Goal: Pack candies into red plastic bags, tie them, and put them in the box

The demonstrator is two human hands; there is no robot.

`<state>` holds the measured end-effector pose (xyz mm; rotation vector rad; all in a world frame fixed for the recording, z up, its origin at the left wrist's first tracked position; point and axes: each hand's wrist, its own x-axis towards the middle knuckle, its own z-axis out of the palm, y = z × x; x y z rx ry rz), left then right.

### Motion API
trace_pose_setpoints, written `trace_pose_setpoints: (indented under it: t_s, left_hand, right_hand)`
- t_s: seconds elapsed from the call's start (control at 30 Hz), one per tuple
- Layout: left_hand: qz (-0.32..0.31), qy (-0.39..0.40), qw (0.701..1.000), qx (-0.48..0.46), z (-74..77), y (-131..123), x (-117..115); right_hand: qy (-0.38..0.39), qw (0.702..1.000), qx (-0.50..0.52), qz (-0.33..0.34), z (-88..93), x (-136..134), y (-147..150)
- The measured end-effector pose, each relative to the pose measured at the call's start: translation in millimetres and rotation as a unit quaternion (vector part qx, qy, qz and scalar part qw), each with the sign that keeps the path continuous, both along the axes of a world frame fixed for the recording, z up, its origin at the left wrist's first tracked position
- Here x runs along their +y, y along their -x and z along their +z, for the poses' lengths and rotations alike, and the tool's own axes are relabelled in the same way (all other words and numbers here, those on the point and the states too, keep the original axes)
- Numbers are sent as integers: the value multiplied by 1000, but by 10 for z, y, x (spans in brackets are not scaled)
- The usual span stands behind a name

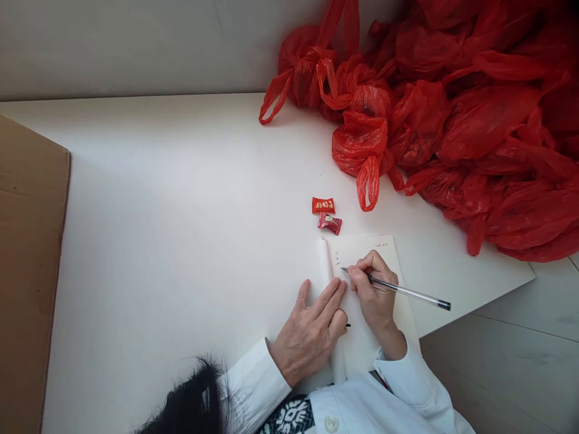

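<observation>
My right hand [375, 289] is closed round a clear pen [418, 295], its tip at the upper left of a white notepad page [362, 349]. Small dark marks stand in a column near the tip, and more at the page's top right. My left hand [312, 331] lies across the notepad's left edge, fingers spread. A small dark tip, perhaps a pen cap, pokes out beside its fingers; the rest is hidden. Just above the notepad two small wrapped candies, a red one [323, 205] and a darker red one [330, 223], lie touching or nearly so.
A big pile of knotted red plastic bags [493, 120] covers the back right of the white table [158, 229]. At the far left stands a cardboard box [31, 271]. A wall [136, 48] runs along the back. Dark hair hangs in at the bottom.
</observation>
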<state>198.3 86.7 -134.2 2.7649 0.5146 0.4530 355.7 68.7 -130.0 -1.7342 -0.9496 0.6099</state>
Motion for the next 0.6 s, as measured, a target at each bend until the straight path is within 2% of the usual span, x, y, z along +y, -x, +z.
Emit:
trace_pose_setpoints:
  t_s: [0.6]
  left_hand:
    - [-1,22,1000,0,14,-13,15]
  right_hand:
    - [25,998,-45,28,47,31,0]
